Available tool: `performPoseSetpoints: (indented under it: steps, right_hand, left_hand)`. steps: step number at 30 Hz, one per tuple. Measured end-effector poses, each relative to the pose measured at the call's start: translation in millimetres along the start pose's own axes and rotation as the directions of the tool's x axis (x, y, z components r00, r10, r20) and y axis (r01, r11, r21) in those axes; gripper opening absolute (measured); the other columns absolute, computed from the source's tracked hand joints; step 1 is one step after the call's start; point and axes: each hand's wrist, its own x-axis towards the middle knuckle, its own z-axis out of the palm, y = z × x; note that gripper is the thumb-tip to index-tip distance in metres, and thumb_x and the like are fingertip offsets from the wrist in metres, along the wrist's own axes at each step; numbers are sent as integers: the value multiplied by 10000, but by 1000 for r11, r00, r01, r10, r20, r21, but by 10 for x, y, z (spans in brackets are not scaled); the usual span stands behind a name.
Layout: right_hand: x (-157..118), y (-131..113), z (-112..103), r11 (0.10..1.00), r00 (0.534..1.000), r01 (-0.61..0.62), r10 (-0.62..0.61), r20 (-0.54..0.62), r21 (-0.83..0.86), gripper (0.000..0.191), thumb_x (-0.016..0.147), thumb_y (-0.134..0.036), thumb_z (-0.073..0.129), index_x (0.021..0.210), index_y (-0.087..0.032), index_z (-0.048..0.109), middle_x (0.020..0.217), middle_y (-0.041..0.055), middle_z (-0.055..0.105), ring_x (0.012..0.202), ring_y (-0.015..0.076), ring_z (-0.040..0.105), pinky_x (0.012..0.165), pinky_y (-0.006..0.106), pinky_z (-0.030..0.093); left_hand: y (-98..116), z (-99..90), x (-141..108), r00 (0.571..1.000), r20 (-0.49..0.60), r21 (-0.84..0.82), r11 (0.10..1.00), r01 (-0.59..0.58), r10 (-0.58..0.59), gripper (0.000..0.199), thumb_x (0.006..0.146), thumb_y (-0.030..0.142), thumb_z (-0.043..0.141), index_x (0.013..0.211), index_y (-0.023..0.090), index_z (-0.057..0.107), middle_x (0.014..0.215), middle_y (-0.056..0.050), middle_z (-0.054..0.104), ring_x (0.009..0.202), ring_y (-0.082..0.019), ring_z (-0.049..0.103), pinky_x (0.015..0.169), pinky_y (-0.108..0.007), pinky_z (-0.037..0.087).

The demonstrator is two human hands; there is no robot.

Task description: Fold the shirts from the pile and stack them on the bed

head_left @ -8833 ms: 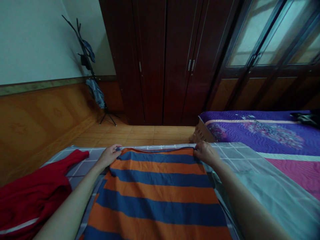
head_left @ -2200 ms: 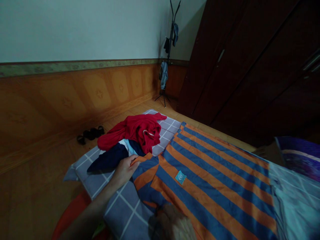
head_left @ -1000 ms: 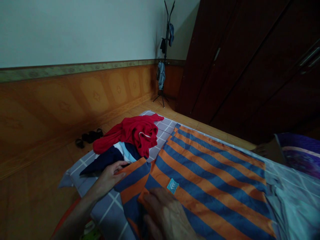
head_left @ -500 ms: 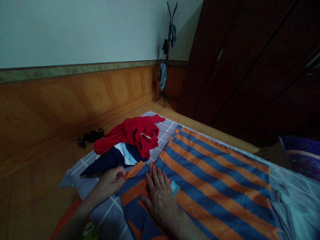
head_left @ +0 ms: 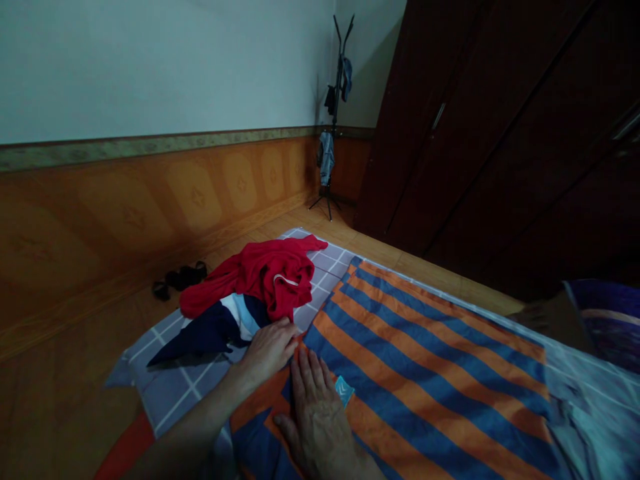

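An orange-and-blue striped shirt point(head_left: 425, 353) lies spread on the bed, a small teal patch point(head_left: 344, 391) on its front. My right hand point(head_left: 320, 413) rests flat on the shirt beside that patch, fingers stretched out. Just left of it, my left hand point(head_left: 273, 348) has its fingers curled at the shirt's edge, with the fingertips partly hidden. Beyond my left hand lie a crumpled red garment point(head_left: 260, 267) and a dark navy garment with white and light blue bands point(head_left: 205, 333).
Grey checked bedding point(head_left: 165, 393) covers the bed. A black coat stand point(head_left: 336, 113) with items hung on it stands in the corner, near a dark wardrobe point(head_left: 480, 133). Dark sandals point(head_left: 185, 275) are on the floor. A pale garment point(head_left: 580, 420) and a purple item point(head_left: 605, 313) are at right.
My left hand has moved right and up towards my right hand, carrying the shirt's orange-edged strip inward. My right hand stays flat on the shirt. The view has shifted slightly.
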Motion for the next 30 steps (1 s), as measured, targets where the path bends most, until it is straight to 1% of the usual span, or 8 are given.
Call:
performPoseSetpoints:
  steps: [3,5,7,9,12,17,22,30]
  right_hand:
    - [65,25,-287,999,993,-20,15,113,48,728,892,-572,412,1435,-94,332,1484,169,273,1371,332,231,1117,498,238]
    - [169,97,-453,999,995,-37,35,93,21,663,913,-537,388,1414,-104,382,1473,170,308,1369,329,241,1119,494,225]
    - [310,217,-541,997,997,-63,65,34,-39,625,923,-500,386,1399,-96,409,1469,181,316,1369,334,241,1119,495,211]
    - [453,370,-536,990,995,-102,101,-12,-99,628,920,-488,404,1394,-76,411,1467,197,313,1367,344,241,1116,497,207]
    - [589,593,-403,976,988,-152,144,-63,-155,649,907,-499,433,1399,-78,400,1477,195,293,1372,348,226,1114,509,193]
    - [608,777,-219,979,986,-126,105,-132,-159,654,914,-551,370,1413,-130,390,1506,157,242,1391,331,173,1120,513,155]
    - [727,958,-323,974,989,-114,92,-119,-195,675,909,-577,358,1422,-138,376,1500,159,264,1388,332,189,1115,507,163]
    - [1164,1547,-571,919,961,-264,225,-160,-292,649,939,-543,301,1420,-112,370,1486,135,316,1379,305,220,1107,479,160]
  left_hand:
    - [-33,32,-14,999,-18,18,999,42,-41,148,845,136,441,791,190,568,859,-33,617,824,-165,605,721,-245,397]
    - [-37,39,-21,996,-38,20,997,76,-75,119,823,135,451,789,193,548,857,-32,625,811,-165,607,698,-245,383]
    - [-36,48,-13,990,-57,24,991,130,-129,99,805,139,454,792,199,532,837,-26,637,791,-169,611,669,-250,366]
    - [-37,60,3,981,-76,32,983,183,-180,92,784,137,453,780,206,514,800,-17,642,759,-170,613,639,-256,345]
    - [-49,82,21,970,-90,54,971,232,-227,85,757,139,450,757,212,495,745,-7,641,718,-174,616,602,-265,316]
    - [-72,106,35,972,-27,82,969,235,-234,107,774,174,441,832,225,517,746,-3,665,736,-195,645,601,-272,319]
    - [-86,102,59,972,26,80,970,232,-234,148,770,171,441,880,231,521,781,-4,684,785,-211,664,632,-280,346]
    - [-96,86,72,966,79,83,968,239,-245,175,760,169,439,894,235,530,791,-7,688,795,-214,670,632,-280,364]
